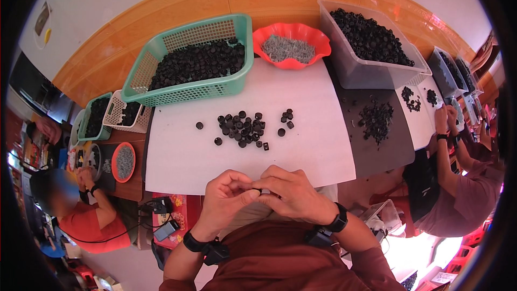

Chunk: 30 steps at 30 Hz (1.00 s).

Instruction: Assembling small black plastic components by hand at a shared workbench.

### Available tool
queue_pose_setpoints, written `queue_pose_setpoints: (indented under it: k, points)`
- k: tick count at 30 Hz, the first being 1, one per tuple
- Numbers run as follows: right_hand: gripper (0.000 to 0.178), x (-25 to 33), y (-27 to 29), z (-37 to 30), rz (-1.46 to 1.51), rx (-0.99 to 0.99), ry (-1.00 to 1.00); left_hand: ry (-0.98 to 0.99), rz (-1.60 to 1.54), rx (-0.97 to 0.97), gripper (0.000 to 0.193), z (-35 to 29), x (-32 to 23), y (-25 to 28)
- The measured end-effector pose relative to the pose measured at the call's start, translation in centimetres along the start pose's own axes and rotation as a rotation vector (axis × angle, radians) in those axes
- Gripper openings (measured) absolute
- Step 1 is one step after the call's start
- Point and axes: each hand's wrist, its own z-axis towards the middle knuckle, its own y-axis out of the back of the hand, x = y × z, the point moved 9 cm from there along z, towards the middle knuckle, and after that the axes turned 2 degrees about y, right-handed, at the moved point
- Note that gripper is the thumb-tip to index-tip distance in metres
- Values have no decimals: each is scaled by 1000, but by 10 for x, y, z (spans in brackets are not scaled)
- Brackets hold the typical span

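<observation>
My left hand and my right hand meet just in front of the table's near edge. Both are closed, fingertips pinched together around a small black part, mostly covered by the fingers. Beyond them, on a white sheet, lies a loose heap of small round black caps. A few more black pieces sit to the right of that heap. At the back, a wavy-rimmed red bowl holds many thin grey metal pins.
A green basket of black caps stands back left; a clear plastic bin of black parts stands back right. Small black pieces lie on a dark mat. Co-workers sit at left and right.
</observation>
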Motion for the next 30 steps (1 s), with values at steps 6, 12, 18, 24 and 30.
queue_pose_setpoints:
  k: [6, 12, 18, 24, 30]
  points:
    - [24, -14, 30, 2, -22, -121, -109, -165, 257, -158, 19, -1, -14, 20]
    - [20, -47, 76, 2, -292, -292, -196, -352, 679, -296, 17, -2, -35, 33]
    - [20, -65, 84, 14, -460, -186, -243, -504, 945, -294, 17, -2, -52, 29]
    - [21, -77, 81, 19, -480, -135, -269, -524, 993, -295, 17, -2, -61, 36]
    - [20, -79, 80, 14, -447, -162, -275, -543, 968, -309, 18, 0, -64, 48]
